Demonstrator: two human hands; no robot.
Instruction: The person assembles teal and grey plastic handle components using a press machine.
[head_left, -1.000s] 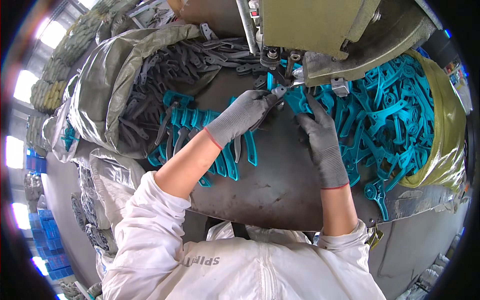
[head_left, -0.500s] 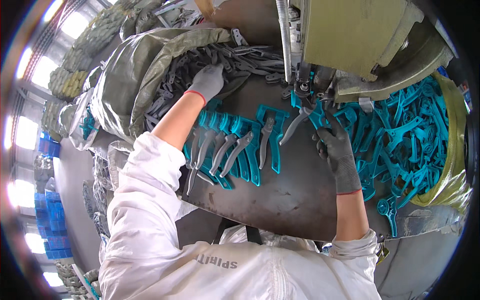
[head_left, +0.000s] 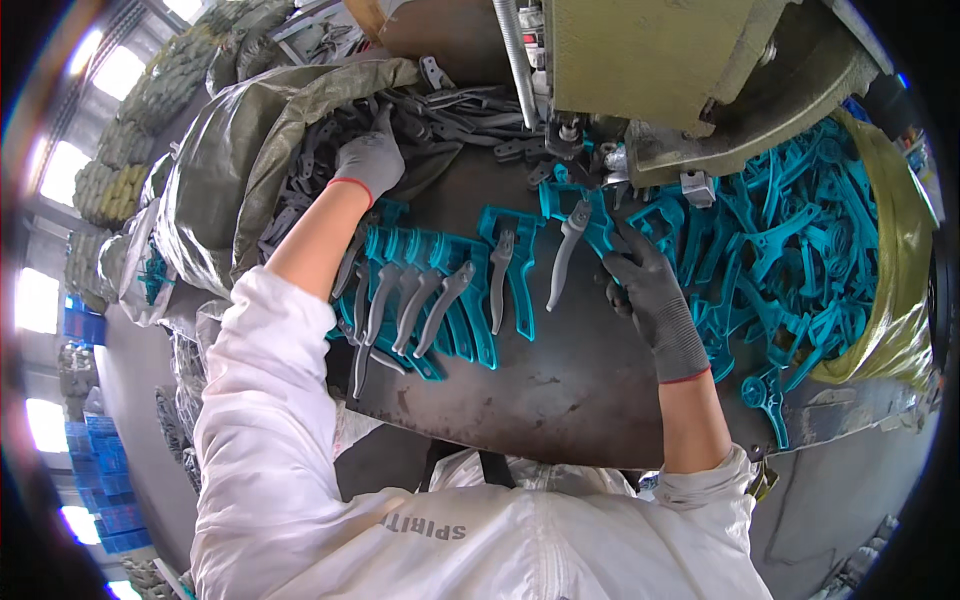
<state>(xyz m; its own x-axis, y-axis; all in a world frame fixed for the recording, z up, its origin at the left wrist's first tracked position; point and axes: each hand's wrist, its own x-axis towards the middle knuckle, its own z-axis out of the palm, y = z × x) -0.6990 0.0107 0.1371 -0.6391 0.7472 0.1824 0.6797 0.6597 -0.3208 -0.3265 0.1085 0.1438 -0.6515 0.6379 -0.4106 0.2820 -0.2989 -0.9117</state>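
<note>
— Reaching into the sack, is it? What stage do you make this?

— Pick-up stage, by my reading. The left hand point(head_left: 368, 160), gloved grey, is down among the grey metal levers point(head_left: 455, 105) in the open sack point(head_left: 230, 150), fingers curled onto them; whether one is actually gripped I cannot tell.

— And the other?

— The right hand point(head_left: 645, 285) is closed on a teal handle point(head_left: 585, 215) with its grey lever fitted, held just under the green press point(head_left: 690, 70).

— What does the next move need?

— I judge a single lever must be lifted free and carried across to the press.

— Surroundings?

— Between the hands, a row of assembled teal pieces point(head_left: 440, 300) lies on the dark worktop point(head_left: 560, 390); to the right, a heap of bare teal handles point(head_left: 800, 250).
</note>
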